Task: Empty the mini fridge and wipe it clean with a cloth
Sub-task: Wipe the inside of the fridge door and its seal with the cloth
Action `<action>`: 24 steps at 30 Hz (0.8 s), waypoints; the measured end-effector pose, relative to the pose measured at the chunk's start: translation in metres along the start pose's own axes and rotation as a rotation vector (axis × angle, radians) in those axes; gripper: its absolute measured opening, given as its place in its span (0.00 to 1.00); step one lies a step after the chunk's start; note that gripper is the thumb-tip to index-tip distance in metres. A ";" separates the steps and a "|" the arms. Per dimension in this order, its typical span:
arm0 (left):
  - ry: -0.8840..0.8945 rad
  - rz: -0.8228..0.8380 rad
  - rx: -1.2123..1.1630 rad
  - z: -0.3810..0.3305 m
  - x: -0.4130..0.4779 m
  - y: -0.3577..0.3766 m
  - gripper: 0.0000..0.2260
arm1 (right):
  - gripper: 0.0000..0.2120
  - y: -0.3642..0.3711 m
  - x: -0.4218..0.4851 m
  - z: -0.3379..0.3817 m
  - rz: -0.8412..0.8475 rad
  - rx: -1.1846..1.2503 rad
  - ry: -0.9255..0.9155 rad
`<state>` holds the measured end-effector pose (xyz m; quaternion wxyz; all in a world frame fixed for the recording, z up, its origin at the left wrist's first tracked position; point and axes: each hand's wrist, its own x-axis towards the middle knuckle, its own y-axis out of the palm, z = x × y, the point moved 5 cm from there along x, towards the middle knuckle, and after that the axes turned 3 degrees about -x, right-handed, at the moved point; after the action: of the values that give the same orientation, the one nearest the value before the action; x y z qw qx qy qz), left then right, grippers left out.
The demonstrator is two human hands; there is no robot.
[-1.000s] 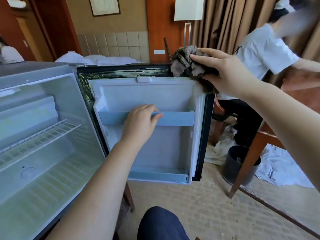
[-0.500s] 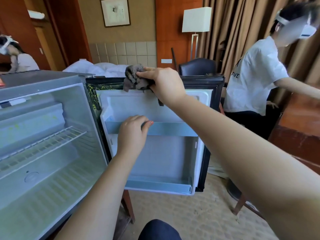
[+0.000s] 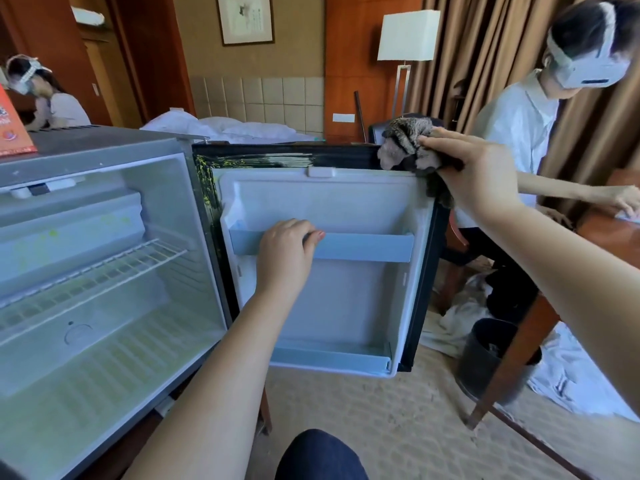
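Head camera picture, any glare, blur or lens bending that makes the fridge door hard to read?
Head view: light is bright and even, with no hard shadows inside the fridge; the door's glossy black top edge carries streaky reflections; wide-angle bending bows the curtains and swells the near right forearm; the left hand on the door shelf and the right hand gripping the cloth look fairly sharp.

We can't read any text here. Orange packet [image 3: 14, 123] on top of the mini fridge [image 3: 104, 143], far left: white printing and a round red-and-white mark, cut by the frame edge and too blurred for us to make out. Framed print [image 3: 246, 17] on the back wall: a thin vertical column of dark marks near its middle, too small to tell. Round moulded mark [image 3: 78, 332] low inside the fridge: illegible to us.
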<state>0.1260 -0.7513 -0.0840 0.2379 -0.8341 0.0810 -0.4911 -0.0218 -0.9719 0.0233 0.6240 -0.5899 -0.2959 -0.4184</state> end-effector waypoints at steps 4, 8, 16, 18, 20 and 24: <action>0.022 -0.037 -0.006 -0.001 0.000 0.005 0.09 | 0.18 0.014 0.010 0.013 0.012 -0.042 0.030; 0.039 -0.068 0.005 0.000 0.001 0.006 0.12 | 0.20 0.038 0.021 0.045 0.021 -0.045 -0.025; 0.044 0.026 0.071 0.001 0.000 0.011 0.06 | 0.22 0.090 0.036 0.106 0.014 0.109 -0.048; 0.041 0.118 0.046 0.000 0.003 0.008 0.10 | 0.22 0.080 0.037 0.102 0.063 0.169 -0.037; -0.050 0.171 -0.075 0.002 0.006 -0.004 0.11 | 0.22 0.067 0.026 0.099 0.040 0.201 -0.032; -0.393 -0.093 -0.517 0.007 0.009 -0.052 0.04 | 0.19 0.063 -0.023 0.109 0.046 0.272 -0.132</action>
<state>0.1316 -0.7071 -0.0546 0.0067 -0.9484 0.1175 -0.2943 0.0359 -0.8641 -0.0132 0.6866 -0.5328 -0.3766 -0.3207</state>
